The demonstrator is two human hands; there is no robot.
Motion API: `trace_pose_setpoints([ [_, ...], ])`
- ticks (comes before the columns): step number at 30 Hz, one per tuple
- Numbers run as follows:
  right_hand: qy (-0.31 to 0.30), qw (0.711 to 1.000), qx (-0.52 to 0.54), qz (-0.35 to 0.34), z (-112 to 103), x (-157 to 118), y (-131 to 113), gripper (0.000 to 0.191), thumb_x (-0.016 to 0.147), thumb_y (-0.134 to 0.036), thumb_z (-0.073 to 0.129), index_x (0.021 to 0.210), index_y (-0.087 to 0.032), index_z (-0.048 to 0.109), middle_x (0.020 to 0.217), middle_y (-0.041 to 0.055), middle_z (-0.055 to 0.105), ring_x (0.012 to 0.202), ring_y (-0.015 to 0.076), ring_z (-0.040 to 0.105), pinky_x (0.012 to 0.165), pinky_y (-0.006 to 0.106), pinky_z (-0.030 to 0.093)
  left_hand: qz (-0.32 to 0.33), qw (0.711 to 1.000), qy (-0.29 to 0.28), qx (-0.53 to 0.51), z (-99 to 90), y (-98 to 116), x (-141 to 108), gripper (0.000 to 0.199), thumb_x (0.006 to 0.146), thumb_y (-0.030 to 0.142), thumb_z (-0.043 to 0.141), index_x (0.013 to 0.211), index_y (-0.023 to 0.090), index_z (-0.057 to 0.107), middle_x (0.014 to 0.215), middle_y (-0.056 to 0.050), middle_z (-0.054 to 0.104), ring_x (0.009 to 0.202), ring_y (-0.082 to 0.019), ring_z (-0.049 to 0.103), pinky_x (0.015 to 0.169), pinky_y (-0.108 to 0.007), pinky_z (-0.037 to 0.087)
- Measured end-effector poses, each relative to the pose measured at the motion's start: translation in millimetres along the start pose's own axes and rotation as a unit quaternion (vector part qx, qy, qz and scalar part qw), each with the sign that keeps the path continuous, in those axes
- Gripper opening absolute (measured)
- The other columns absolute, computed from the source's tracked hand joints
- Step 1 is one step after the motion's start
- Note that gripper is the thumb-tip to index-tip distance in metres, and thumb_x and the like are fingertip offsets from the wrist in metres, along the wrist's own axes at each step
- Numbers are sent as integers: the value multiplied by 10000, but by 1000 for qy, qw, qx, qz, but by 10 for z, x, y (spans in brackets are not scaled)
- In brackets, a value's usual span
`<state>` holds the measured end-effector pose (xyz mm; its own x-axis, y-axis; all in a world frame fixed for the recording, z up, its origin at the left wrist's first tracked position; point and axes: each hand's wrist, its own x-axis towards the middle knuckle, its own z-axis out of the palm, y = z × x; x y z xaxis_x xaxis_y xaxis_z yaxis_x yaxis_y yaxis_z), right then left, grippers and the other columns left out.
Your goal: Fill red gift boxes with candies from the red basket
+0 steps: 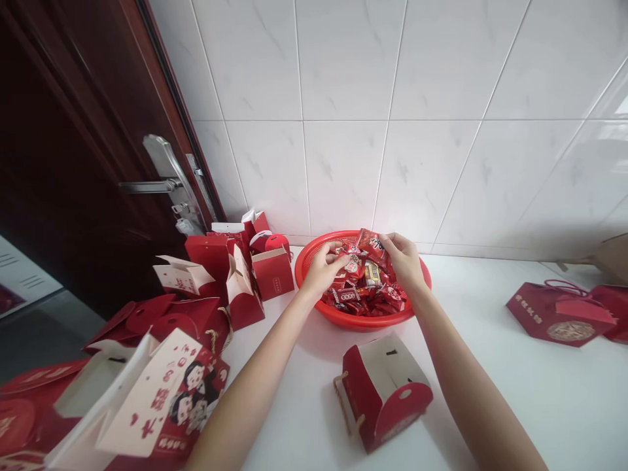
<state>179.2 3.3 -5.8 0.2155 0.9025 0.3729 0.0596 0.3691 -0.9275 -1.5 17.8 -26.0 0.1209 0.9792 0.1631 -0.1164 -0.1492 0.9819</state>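
A red plastic basket (363,322) full of red-wrapped candies (366,288) stands against the tiled wall. My left hand (324,267) is over its left side, fingers curled at a small red packet (352,263). At the basket's right side, my right hand (403,260) pinches a red packet (370,244) between thumb and fingers. In front of the basket, between my forearms, a red and cream gift box (387,392) with a rope handle rests on the white surface.
Many red and cream gift boxes (184,278) crowd the left side, near a dark door with a metal handle (152,186). More red boxes (559,313) lie at the right. The tiled wall (343,170) rises behind the basket.
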Motion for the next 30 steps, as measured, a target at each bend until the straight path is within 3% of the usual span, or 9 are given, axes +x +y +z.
trace_pose_setpoints([
  [6,-16,998,-56,-28,-10,-21,30,362,796,-565,677,770,-209,616,623,-15,570,573,139,483,512,262,377,36,995,-87,34,10,4,12,514,683,380,872,1134,187,718,1110,-107,743,1036,-277,690,873,-382,574],
  [10,-28,995,-75,-52,-12,-22,12,374,800,-566,682,738,-204,613,615,-21,553,570,129,461,525,261,376,41,991,-113,53,4,30,-6,478,693,469,855,1040,156,759,1031,-108,759,1019,-280,689,931,-401,539],
  [13,-37,997,-47,-42,-17,-20,-18,391,824,-600,639,823,-209,620,690,-3,619,591,133,515,550,258,419,65,993,-91,31,13,48,-20,396,725,504,814,932,171,758,930,-60,753,887,-217,692,832,-331,561],
  [16,-40,998,-57,-9,-31,-3,-4,329,915,-534,503,897,-221,601,797,32,688,694,158,616,643,266,485,74,997,-7,-23,22,67,-17,338,708,474,811,867,185,734,817,-17,719,732,-152,661,667,-255,562],
  [18,-107,981,-163,11,-36,7,40,234,922,-401,479,835,-221,600,832,46,705,769,176,642,687,273,488,60,996,51,-53,23,84,-12,329,671,448,822,836,183,716,774,-5,698,655,-128,634,571,-222,538],
  [20,-213,938,-271,28,-27,2,100,143,830,-256,572,696,-216,601,766,38,697,743,185,634,662,272,463,47,994,79,-61,22,105,-11,330,642,431,829,811,178,703,755,-2,686,624,-118,620,516,-199,509],
  [24,-372,863,-334,73,6,-50,193,263,587,-36,668,437,-209,539,467,-21,549,457,127,491,504,260,358,44,996,63,-53,27,132,-23,329,625,422,831,799,174,703,735,-1,666,650,-128,632,481,-175,482],
  [27,-409,838,-352,83,18,-84,187,309,585,-8,641,393,-211,507,411,-33,490,389,104,407,467,261,309,45,996,57,-59,34,132,-31,333,629,428,824,813,176,710,734,4,657,640,-121,618,484,-182,501],
  [30,-394,847,-350,67,26,-83,133,297,592,0,631,416,-209,514,437,-23,503,431,122,441,494,271,325,42,995,60,-68,38,132,-38,340,629,429,824,821,175,707,719,11,644,615,-113,605,487,-196,520],
])
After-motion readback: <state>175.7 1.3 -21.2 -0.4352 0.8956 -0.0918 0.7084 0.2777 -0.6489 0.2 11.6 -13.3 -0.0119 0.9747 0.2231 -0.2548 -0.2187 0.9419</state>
